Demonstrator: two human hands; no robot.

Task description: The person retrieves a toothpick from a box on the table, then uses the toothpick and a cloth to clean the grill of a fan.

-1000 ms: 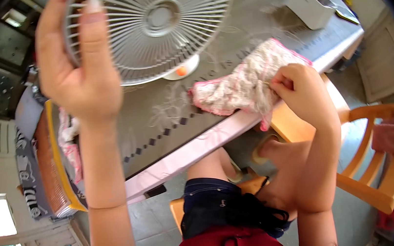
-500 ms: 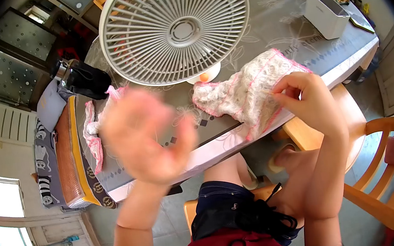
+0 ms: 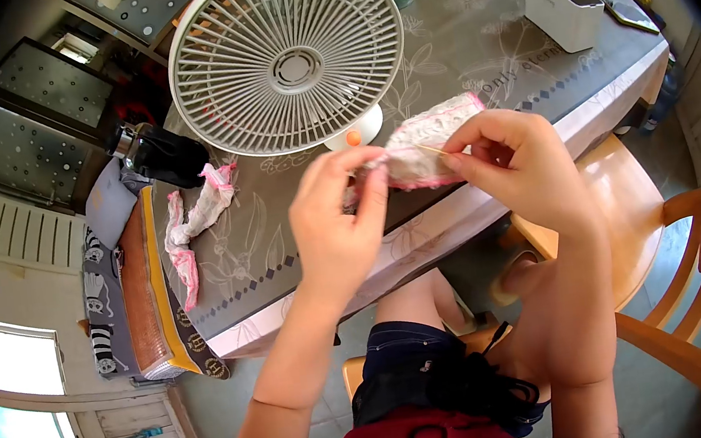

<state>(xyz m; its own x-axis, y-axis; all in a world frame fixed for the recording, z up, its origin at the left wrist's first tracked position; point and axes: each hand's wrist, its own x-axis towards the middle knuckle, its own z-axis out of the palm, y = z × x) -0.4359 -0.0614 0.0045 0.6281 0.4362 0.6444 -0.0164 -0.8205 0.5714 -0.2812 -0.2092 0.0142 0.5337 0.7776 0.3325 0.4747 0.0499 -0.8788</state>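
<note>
Between my hands is a white lacy cloth with pink edging, near the front edge of the table. My left hand pinches its left end between thumb and fingers. A thin, light stick-like thing, too small to identify, shows at the fingertips of my right hand, which is closed over the cloth's right part. A second pink-edged white cloth, twisted in the middle, lies on the table to the left. Behind my hands stands a white fan with a round grille.
The patterned table also bears a black bottle at the left, a white box and a phone at the right. Wooden chair at the right; cushioned bench at the left.
My left hand has come down from near the fan grille and taken hold of the cloth's left end. The cloth is now lifted and gathered between both hands.
</note>
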